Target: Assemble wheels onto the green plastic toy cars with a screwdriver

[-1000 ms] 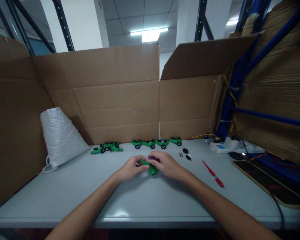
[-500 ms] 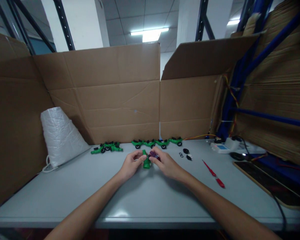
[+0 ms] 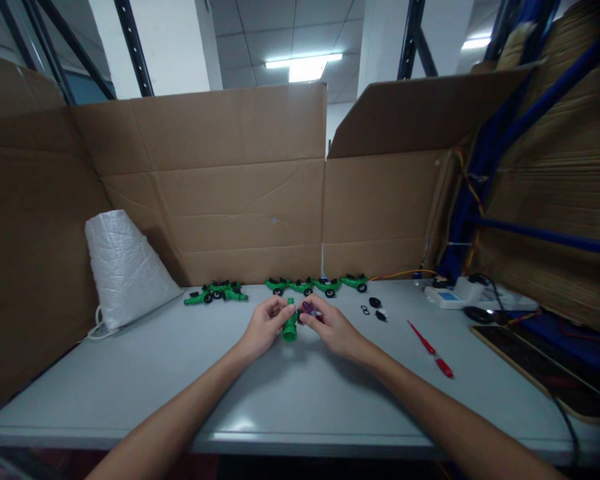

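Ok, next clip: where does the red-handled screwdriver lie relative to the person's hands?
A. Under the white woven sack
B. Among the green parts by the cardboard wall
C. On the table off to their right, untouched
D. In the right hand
C: the red-handled screwdriver lies bare on the table, right of the right hand, while both hands, left hand included, hold a green plastic part.
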Demonstrator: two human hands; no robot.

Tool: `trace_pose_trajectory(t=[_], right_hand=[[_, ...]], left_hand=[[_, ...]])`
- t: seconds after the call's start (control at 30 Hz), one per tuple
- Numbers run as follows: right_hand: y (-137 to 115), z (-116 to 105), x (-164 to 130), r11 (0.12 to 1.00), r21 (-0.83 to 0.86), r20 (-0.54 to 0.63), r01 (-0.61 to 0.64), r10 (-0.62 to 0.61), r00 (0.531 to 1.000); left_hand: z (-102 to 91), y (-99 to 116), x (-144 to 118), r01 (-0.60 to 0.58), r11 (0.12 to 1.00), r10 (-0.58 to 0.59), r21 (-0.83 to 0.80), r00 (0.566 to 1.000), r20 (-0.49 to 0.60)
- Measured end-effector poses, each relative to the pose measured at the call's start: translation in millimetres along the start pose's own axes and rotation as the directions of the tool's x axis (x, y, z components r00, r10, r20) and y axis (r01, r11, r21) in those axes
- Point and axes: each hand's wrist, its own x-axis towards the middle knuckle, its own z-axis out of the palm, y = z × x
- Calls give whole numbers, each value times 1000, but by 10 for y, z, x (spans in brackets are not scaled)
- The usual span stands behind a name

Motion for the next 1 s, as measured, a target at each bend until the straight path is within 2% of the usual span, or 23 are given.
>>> trace_pose_trajectory(t=[0.2, 0.37, 0.57, 0.7, 1.0], right_hand=[[67, 23, 21, 993, 112, -14, -34, 36, 999], [37, 8, -11, 999, 18, 42, -33, 32, 999], [-20, 23, -50, 996, -88, 43, -9, 13, 999], [-2, 43, -69, 994, -108, 61, -6, 13, 998], [-23, 45, -82, 988, -154, 79, 20, -8, 997]], left_hand=[[25, 12, -10, -35, 998, 40, 57, 995, -88], [25, 15, -12, -35, 996, 41, 84, 997, -71], [11, 29, -2, 14, 998, -9, 61, 997, -80], [14, 23, 4, 55, 998, -55, 5, 994, -98], [45, 34, -13, 73, 996, -79, -47, 988, -130]])
